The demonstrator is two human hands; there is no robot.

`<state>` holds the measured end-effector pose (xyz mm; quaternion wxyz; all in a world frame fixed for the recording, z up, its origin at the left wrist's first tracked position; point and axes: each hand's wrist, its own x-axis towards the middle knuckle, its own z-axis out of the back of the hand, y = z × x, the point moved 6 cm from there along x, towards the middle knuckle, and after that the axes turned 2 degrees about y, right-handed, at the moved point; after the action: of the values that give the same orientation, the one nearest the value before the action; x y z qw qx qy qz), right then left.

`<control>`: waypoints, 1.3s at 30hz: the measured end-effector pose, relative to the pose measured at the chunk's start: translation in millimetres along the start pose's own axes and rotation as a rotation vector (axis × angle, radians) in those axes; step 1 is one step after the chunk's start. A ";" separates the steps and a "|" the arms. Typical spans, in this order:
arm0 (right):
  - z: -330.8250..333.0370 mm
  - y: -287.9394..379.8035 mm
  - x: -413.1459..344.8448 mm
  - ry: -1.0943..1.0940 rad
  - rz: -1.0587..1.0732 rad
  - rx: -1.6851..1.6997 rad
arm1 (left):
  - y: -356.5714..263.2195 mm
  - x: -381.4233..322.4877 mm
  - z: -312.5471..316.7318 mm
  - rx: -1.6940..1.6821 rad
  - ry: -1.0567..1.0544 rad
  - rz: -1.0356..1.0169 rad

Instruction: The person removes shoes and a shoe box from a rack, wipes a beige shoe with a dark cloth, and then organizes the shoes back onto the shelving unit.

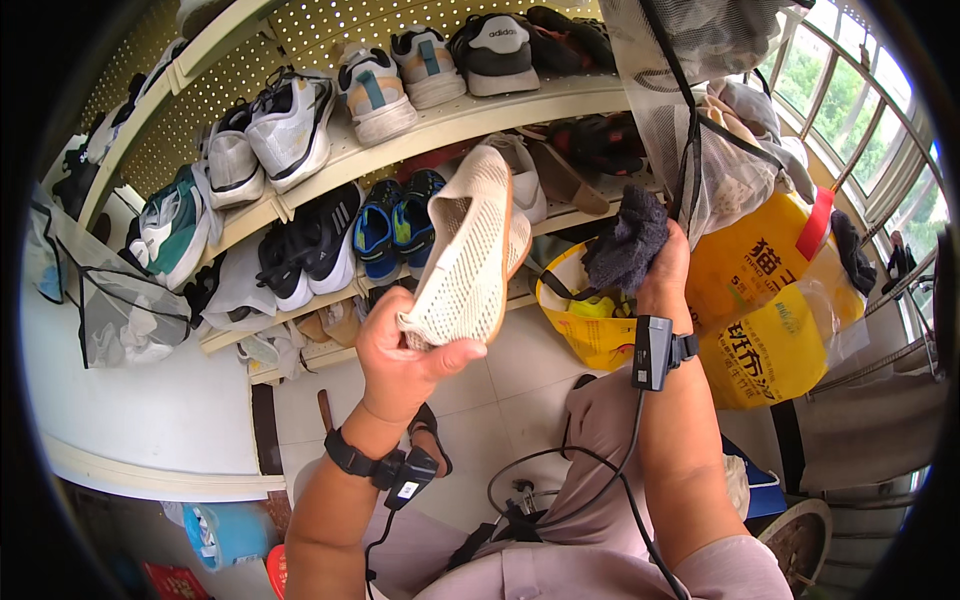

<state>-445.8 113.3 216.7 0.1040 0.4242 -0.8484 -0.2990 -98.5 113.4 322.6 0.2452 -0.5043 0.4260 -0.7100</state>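
Note:
My left hand [405, 352] grips a cream perforated knit slip-on shoe [469, 262] by its heel end, with the toe pointing up toward the shelves. Part of a matching shoe [519, 244] shows behind it; whether my hand holds that one too is hidden. In my right hand [671, 262] is a bunched dark grey fluffy cloth [630, 240]. The cloth is apart from the shoe, to its right, above a yellow bag [592, 337] on the floor. Both wrists wear a strapped black device with a cable.
Curved metal shelves [450, 124] ahead hold several sneakers, among them a white pair [289, 127] and a black pair [322, 251]. Mesh hangs at right beside yellow plastic packages [765, 345]. A loose black cable [555, 450] loops over my lap. A blue bin [229, 536] stands lower left.

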 end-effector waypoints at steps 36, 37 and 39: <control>-46.3 -114.0 -5.8 0.564 -0.162 -1.205 | 164.7 72.5 -71.9 0.781 0.222 -0.163; -47.2 -119.7 -4.0 0.576 -0.084 -1.275 | 168.5 72.0 -71.1 0.772 0.254 -0.168; -55.5 -122.3 -2.8 0.574 0.027 -1.453 | 174.0 72.4 -66.4 0.785 0.297 -0.156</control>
<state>-339.8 35.8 188.5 0.5747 0.3000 -0.3851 -0.6569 -200.9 -9.2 202.5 0.3001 -0.2956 0.1148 -0.8997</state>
